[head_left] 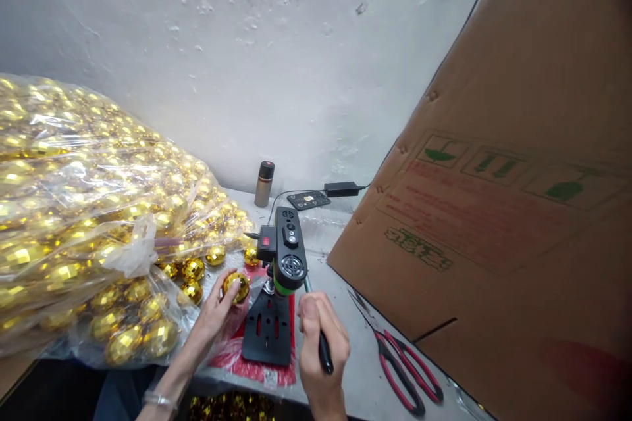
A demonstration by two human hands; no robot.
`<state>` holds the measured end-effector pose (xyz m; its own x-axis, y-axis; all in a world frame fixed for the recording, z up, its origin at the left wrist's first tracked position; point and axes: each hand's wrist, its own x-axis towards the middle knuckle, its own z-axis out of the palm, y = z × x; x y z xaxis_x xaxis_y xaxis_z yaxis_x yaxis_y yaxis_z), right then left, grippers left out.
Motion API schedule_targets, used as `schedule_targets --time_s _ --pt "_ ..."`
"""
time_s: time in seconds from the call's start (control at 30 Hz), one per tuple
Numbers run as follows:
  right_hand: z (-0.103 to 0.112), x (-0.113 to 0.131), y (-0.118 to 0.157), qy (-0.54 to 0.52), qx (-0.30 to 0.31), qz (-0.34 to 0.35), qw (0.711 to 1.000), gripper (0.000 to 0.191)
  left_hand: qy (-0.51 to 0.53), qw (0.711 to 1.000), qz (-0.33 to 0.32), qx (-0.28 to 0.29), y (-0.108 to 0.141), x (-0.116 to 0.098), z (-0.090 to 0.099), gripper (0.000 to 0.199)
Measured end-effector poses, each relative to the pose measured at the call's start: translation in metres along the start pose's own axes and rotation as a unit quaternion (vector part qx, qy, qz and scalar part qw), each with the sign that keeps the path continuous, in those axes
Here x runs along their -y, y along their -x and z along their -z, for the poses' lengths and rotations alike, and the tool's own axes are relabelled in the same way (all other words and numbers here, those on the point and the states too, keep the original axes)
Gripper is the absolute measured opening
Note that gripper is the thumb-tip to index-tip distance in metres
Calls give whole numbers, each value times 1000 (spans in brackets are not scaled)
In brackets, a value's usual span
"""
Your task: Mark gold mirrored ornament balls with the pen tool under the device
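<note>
Left hand [222, 299] holds gold ball [236, 288]; right hand [323, 342] grips apparently a pen [324, 352]

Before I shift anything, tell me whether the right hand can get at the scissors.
Probably yes: nothing stands between the right hand and the scissors on the table, though it holds a black-ended tool that may need putting down first.
</note>
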<state>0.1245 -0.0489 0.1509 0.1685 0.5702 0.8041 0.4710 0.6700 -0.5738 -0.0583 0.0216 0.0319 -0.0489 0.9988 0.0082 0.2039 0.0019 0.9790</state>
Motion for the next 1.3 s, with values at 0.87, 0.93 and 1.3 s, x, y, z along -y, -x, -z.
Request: schedule_targets --time_s 0.87,0.93,1.3 --pt "4 2 2 27 14 27 999 25 -235 954 -182 30 34 14 -57 48" --pt "5 1 3 30 20 30 999 24 -247 949 -191 35 31 16 -60 45" --pt "9 -20 26 23 61 58 996 24 -240 959 -134 70 33 11 -60 42"
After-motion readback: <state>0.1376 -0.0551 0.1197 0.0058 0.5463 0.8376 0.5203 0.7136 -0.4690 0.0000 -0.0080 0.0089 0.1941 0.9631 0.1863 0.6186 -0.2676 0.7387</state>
